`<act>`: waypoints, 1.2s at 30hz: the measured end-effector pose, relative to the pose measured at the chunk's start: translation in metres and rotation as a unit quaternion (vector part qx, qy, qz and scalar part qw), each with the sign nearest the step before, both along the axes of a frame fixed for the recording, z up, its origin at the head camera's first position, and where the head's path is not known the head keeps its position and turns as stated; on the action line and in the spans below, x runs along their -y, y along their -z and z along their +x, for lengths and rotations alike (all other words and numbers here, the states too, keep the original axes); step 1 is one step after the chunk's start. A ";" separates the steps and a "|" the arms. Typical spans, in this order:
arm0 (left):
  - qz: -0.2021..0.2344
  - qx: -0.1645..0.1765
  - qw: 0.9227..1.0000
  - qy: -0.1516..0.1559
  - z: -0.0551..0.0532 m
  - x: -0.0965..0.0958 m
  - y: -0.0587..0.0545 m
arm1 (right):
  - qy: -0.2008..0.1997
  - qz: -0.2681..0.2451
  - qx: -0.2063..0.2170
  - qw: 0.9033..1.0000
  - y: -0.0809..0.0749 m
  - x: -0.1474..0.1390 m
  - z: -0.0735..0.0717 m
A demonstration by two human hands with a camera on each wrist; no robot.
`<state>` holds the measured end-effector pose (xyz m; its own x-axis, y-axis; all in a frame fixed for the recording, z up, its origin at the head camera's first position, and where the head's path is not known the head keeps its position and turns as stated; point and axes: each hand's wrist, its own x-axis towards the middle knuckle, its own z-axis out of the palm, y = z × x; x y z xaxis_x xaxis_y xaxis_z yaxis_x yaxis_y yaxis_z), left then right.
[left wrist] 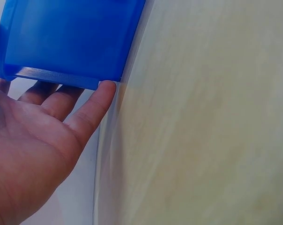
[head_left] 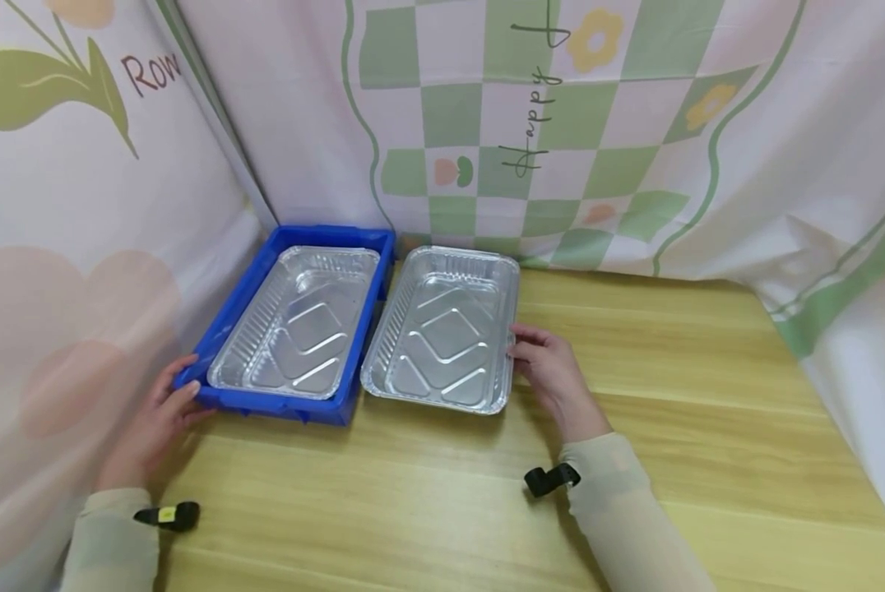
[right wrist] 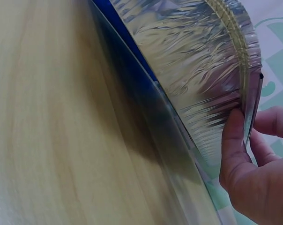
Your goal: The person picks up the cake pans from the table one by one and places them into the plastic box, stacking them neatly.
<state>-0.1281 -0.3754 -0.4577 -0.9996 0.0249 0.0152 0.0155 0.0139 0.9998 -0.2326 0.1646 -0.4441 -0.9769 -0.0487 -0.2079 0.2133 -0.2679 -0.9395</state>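
A blue plastic bin [head_left: 342, 409] stands on the table at the left, with one foil pan [head_left: 312, 329] lying inside it. My left hand [head_left: 157, 423] grips the bin's near left corner; in the left wrist view its fingers lie along the rim. Just right of the bin is a second foil pan [head_left: 450, 333], whose long side runs close beside the bin's wall. With thumb and fingers my right hand [head_left: 553, 374] pinches the right rim of this second pan. Both pans look empty, with ridged bottoms.
The wood-grain table [head_left: 413, 501] extends in front and to the right. A patterned cloth [head_left: 457, 115] hangs behind the bin and pans, and another white cloth [head_left: 57, 329] hangs close along the left side. Both wrists wear black straps.
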 end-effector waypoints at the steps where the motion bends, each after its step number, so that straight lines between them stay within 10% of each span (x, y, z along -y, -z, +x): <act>1: -0.001 0.000 1.000 -0.001 0.000 0.000 0.000 | 0.000 -0.002 -0.001 1.000 0.000 0.000 0.000; 36: -0.009 0.010 1.000 0.002 0.000 0.001 -0.001 | -0.018 -0.043 -0.039 0.998 -0.030 0.002 0.004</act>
